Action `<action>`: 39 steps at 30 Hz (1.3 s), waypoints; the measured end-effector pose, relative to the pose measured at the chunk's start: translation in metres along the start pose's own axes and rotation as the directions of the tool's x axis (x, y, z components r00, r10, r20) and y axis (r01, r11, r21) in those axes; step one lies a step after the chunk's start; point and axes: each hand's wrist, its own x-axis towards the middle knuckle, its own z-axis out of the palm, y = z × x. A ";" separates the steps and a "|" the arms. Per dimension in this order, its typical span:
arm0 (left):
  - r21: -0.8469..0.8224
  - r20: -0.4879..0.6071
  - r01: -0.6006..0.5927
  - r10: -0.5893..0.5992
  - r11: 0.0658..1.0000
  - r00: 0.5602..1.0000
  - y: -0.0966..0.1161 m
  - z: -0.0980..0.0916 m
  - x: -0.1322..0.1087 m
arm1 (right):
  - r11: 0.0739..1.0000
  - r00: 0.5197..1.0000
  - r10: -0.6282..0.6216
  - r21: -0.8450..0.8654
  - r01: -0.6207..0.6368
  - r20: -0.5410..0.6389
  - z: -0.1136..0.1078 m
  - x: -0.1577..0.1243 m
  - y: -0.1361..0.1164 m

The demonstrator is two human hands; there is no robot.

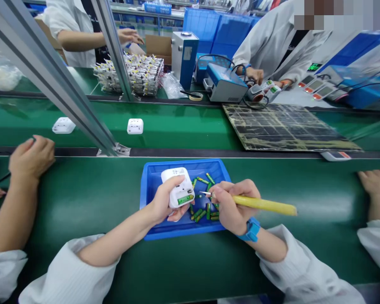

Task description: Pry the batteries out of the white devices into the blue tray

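Observation:
My left hand grips a small white plastic device with its open battery compartment facing up. A green battery lies in that compartment. My right hand, with a blue band at the wrist, is closed round a yellow-handled tool. The tool's thin metal tip points left and ends a short way from the device, apart from it. Both hands are over a blue tray holding several loose green batteries. The tool's exact kind does not show.
Behind the tray a metal post slants up from the ledge. White devices sit on the green conveyor beyond, with a dark scratched board at the right. Co-workers' arms flank me; others work across the line.

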 end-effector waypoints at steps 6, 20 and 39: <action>-0.116 0.040 0.030 -0.026 0.993 0.999 0.003 0.000 0.000 | 0.969 0.973 0.178 0.148 -0.200 0.146 0.002 -0.003 -0.006; 0.017 0.046 -0.080 0.079 0.997 0.996 -0.006 0.002 0.002 | 0.563 0.606 0.691 0.233 -0.793 0.393 0.005 0.024 -0.011; 0.381 -0.025 -0.120 0.141 0.917 0.990 -0.013 -0.003 -0.003 | 0.936 0.616 0.350 -0.295 -0.194 0.706 -0.003 0.039 -0.009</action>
